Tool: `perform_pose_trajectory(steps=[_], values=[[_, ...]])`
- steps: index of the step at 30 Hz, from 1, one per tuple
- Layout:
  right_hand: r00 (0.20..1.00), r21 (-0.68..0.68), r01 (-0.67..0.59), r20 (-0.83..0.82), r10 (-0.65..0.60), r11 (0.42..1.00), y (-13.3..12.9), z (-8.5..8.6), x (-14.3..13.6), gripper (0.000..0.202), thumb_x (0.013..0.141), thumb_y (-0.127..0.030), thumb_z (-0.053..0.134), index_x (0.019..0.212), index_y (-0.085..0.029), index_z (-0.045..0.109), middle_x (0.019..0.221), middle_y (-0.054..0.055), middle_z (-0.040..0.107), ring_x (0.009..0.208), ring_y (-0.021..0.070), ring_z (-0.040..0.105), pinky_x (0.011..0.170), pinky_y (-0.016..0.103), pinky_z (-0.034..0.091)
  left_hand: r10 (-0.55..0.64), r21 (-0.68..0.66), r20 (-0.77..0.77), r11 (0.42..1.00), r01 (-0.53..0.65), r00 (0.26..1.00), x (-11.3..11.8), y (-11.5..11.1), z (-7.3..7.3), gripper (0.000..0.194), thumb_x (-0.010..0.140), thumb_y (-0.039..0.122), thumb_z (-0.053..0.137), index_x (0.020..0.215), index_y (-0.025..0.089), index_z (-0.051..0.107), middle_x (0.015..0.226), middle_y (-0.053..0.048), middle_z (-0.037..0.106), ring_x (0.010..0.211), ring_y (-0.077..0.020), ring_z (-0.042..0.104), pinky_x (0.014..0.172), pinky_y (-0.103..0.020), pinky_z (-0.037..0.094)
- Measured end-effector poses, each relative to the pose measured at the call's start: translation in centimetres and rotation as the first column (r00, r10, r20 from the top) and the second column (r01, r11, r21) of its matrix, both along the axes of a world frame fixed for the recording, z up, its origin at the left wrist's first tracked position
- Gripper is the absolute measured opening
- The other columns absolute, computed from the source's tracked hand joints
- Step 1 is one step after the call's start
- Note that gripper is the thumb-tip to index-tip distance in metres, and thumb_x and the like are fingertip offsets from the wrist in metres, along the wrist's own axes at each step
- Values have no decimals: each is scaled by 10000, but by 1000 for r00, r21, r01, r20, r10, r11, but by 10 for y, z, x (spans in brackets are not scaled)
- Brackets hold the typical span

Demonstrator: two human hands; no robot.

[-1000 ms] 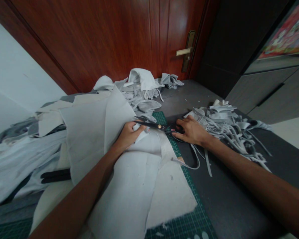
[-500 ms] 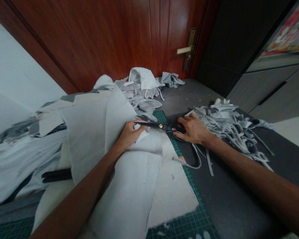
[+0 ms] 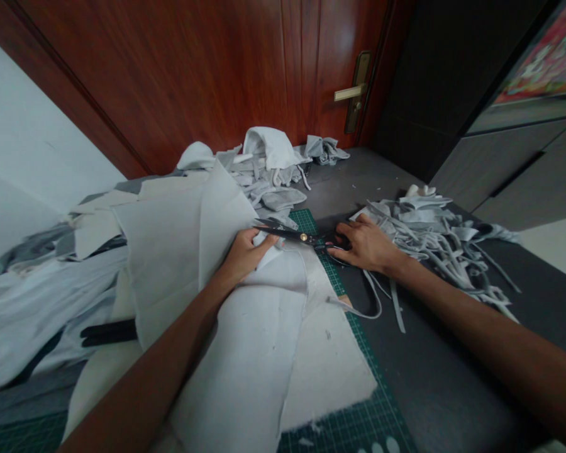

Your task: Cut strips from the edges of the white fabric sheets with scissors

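Black scissors (image 3: pixel 304 237) with a brass pivot lie level across the middle, blades pointing left and slightly apart. My right hand (image 3: pixel 365 244) is closed round their handles. My left hand (image 3: pixel 248 255) pinches the edge of the white fabric (image 3: pixel 259 321) right beside the blades, thumb near the lower blade. The fabric spreads from under my left forearm toward me, with one wide panel standing up behind my left hand. Beneath it lies a cream cloth piece (image 3: pixel 330 358) on a green cutting mat (image 3: pixel 387 402). A thin grey strip (image 3: pixel 372 302) curls below my right hand.
Grey fabric strips (image 3: pixel 438 239) are heaped at the right on the dark table (image 3: pixel 405 377). White and grey scraps (image 3: pixel 276 176) are piled at the back before a red-brown door (image 3: pixel 193 69). More cloth (image 3: pixel 42 308) covers the left side, near a black object (image 3: pixel 108 333).
The scissor blades have shifted very slightly in angle, the upper one now reaching a little farther left. Both hands stay in nearly the same place.
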State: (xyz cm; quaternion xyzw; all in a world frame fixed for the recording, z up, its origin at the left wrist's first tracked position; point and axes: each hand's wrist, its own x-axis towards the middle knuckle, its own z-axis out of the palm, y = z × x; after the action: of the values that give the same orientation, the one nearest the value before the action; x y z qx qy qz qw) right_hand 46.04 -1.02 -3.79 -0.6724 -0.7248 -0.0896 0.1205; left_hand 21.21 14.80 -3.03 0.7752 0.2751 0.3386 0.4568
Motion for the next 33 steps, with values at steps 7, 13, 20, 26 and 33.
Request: perform_pose_trajectory(steps=[7, 13, 20, 26, 33], values=[[998, 33, 48, 38, -49, 998, -1, 0, -9, 373, 918, -556, 542, 918, -186, 582, 830, 93, 697, 784, 284, 650, 864, 418, 365, -22, 10, -11, 1000, 22, 1000, 0, 0, 2, 247, 792, 413, 686, 696, 190, 725, 835, -27, 758, 835, -187, 672, 789, -248, 502], [999, 20, 21, 26, -21, 1000, 0, -1, -4, 379, 971, -556, 484, 904, -195, 581, 797, 88, 702, 751, 265, 646, 883, 409, 362, 31, -19, -28, 999, -31, 999, -1, 1, -3, 307, 771, 465, 704, 756, 159, 729, 683, -3, 705, 564, -139, 545, 509, -236, 396], [998, 34, 36, 41, -37, 999, -1, 0, -6, 372, 920, -565, 529, 901, -197, 575, 821, 92, 699, 764, 274, 639, 853, 415, 354, -15, 12, -11, 1000, 15, 1000, 1, 1, 1, 255, 776, 435, 703, 716, 189, 735, 814, -22, 759, 813, -194, 667, 775, -260, 504], [999, 26, 35, 35, -36, 999, 1, -2, -4, 351, 937, -549, 518, 903, -202, 567, 811, 83, 699, 765, 272, 644, 858, 411, 356, -8, 4, -16, 1000, 8, 1000, 0, 1, 0, 269, 779, 440, 702, 735, 179, 750, 820, -29, 765, 780, -188, 654, 727, -254, 494], [1000, 7, 21, 15, -21, 1000, 0, 0, -2, 357, 947, -549, 502, 885, -205, 571, 785, 74, 700, 732, 261, 635, 850, 411, 351, 10, -8, -25, 1000, -11, 1000, -1, 1, -1, 288, 780, 453, 707, 764, 171, 762, 766, -25, 757, 650, -166, 609, 592, -251, 457]])
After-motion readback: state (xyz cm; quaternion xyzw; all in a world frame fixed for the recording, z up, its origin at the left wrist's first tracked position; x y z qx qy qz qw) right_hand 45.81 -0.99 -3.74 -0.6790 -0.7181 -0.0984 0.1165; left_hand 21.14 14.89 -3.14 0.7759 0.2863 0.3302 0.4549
